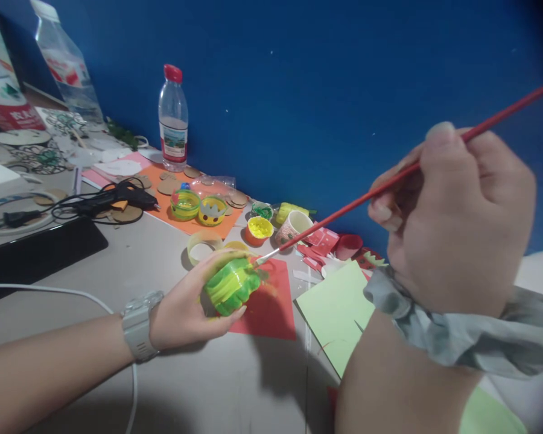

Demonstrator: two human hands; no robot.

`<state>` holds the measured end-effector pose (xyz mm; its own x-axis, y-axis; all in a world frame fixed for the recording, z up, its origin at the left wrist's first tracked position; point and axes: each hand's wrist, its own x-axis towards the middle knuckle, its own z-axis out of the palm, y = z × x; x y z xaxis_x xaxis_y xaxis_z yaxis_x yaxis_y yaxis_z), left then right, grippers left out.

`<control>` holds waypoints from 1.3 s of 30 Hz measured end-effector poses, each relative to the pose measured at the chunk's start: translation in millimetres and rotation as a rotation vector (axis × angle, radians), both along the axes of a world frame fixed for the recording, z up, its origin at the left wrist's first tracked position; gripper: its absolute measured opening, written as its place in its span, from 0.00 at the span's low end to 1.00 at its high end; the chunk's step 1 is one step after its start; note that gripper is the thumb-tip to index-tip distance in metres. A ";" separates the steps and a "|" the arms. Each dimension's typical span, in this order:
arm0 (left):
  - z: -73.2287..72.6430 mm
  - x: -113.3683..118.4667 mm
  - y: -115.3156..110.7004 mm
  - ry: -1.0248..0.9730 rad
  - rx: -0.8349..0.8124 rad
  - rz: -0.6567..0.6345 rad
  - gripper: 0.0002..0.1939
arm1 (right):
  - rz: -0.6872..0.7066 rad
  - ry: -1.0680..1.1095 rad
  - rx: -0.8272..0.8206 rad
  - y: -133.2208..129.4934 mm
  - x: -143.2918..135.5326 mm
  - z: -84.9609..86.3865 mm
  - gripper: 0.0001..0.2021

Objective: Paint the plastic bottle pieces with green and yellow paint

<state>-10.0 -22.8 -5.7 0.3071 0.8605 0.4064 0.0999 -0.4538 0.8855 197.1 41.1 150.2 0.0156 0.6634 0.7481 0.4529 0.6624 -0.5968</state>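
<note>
My left hand, with a grey watch on its wrist, is closed around a small cup-like piece painted in green and yellow streaks, its edge wavy. The piece is tilted on its side above a red paper sheet that has paint smears. In my right hand a paintbrush with a long red handle is pinched between thumb and fingers. Its tip meets the rim of the painted piece. Behind them stand a cup of yellow paint and a cup of green paint.
A small water bottle stands against the blue wall. Two decorated rings sit on orange paper. At left lie a glue gun, a black phone-like slab and a white cable. Light green paper lies at right.
</note>
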 end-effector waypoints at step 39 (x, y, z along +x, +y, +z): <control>-0.2 -0.2 -3.0 -0.182 -0.026 -0.047 0.43 | 0.095 0.077 -0.045 9.2 -3.5 -5.6 0.14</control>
